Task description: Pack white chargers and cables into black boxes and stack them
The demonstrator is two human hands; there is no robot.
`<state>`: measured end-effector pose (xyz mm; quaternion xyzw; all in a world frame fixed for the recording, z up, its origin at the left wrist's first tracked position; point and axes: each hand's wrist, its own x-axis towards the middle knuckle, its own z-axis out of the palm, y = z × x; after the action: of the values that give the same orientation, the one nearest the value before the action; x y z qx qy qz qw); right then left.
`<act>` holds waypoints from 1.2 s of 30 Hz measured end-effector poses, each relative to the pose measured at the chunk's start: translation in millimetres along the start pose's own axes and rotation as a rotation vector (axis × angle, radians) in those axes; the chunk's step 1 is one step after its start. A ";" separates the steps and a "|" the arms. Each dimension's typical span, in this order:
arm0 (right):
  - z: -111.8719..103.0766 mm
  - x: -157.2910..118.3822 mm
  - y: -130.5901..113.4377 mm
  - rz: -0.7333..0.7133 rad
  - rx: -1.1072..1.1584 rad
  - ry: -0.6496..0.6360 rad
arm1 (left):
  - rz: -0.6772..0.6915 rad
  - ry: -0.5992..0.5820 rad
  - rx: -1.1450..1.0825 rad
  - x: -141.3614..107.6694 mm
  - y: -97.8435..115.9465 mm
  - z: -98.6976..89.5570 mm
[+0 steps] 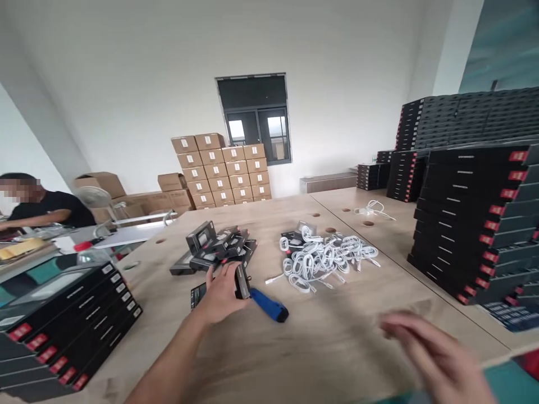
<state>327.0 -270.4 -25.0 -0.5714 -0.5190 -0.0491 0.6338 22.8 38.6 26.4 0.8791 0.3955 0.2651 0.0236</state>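
My left hand [223, 294] is closed around a small black box [243, 281] just above the wooden table. Beside that box lies a blue tool with a black end [269, 306]; its kind is not clear. Behind the hand is a loose pile of small black boxes [219, 247], some with a window in the lid. To the right of the pile lies a heap of coiled white cables [324, 258]. My right hand [433, 356] is over the table's near right side, smeared by motion. Its fingers look curled, and nothing can be made out in them.
Flat black boxes with red labels form a stack at left [80, 320] and a taller stack at right [471, 224]. One white cable [374, 210] lies farther back. A person [50, 205] sits at another table on the left. Cardboard cartons [223, 171] stand by the wall.
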 end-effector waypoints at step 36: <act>279.4 72.2 -28.5 0.233 0.351 -0.490 | 0.326 0.192 -0.192 -34.5 8.8 1.6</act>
<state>173.2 -25.2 -7.9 -0.5040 -0.5876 0.2530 0.5803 10.8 8.5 11.8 0.8957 0.2216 0.3846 0.0263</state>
